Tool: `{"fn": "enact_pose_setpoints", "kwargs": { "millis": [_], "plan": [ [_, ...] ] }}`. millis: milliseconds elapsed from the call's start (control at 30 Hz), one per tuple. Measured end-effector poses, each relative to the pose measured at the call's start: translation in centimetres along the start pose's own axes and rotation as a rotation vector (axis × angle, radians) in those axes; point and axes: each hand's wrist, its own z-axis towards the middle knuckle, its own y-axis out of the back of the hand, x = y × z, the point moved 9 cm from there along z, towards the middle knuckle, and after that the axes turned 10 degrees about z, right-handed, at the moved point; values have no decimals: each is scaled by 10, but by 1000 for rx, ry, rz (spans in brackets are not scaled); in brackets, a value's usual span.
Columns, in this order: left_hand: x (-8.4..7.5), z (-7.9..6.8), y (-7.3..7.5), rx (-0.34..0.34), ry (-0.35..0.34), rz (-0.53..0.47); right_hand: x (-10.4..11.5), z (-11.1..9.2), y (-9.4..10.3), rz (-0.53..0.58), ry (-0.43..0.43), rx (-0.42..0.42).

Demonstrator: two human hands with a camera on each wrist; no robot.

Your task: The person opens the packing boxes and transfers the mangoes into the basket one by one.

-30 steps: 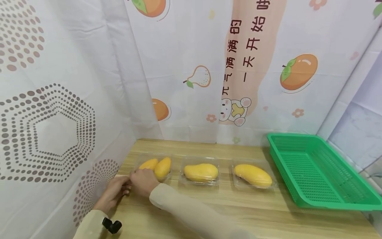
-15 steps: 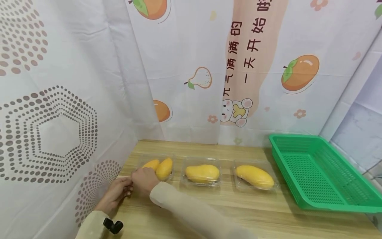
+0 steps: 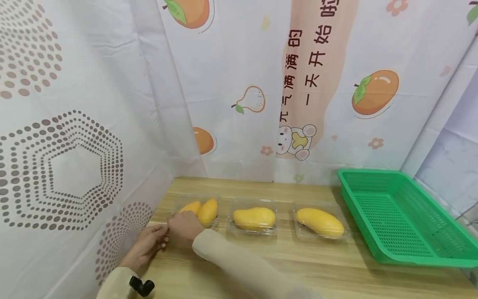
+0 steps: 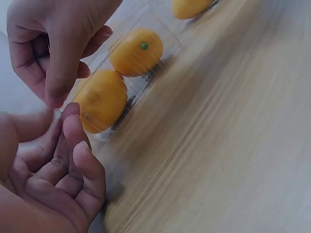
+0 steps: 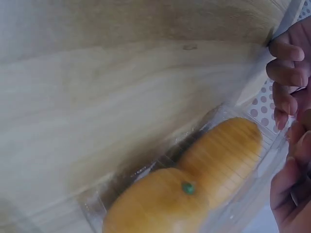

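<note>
My left hand (image 3: 143, 246) and right hand (image 3: 184, 225) meet at their fingertips by the left end of a clear plastic box (image 3: 218, 199). Two yellow mangoes (image 3: 208, 212) lie inside that box. Seen from the left wrist, the thumb of my right hand (image 4: 63, 48) points down to where the thumb and fingertips of my left hand (image 4: 53, 174) come together. The other fingers of both hands are curled. I cannot tell what, if anything, is pinched between them. The right wrist view shows the boxed mangoes (image 5: 218, 160) close up, beside both hands.
To the right, in a row, stand a clear box with one mango (image 3: 254, 218) and another with one mango (image 3: 321, 222). A green plastic basket (image 3: 392, 224) sits at the right of the wooden table (image 3: 239, 257). Printed curtains (image 3: 224, 104) hang behind and at the left.
The head view has shifted slightly. Both hands stay together at the left box with only slight finger movement, and the boxes keep their places.
</note>
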Motion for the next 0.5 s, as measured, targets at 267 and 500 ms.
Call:
{"fn": "enact_pose_setpoints", "kwargs": {
  "millis": [267, 500],
  "plan": [
    [1, 3, 0, -6, 0, 16, -3, 0, 0, 40, -30, -27],
    [4, 2, -4, 6, 15, -13, -4, -2, 2, 44, -36, -33]
  ]
}}
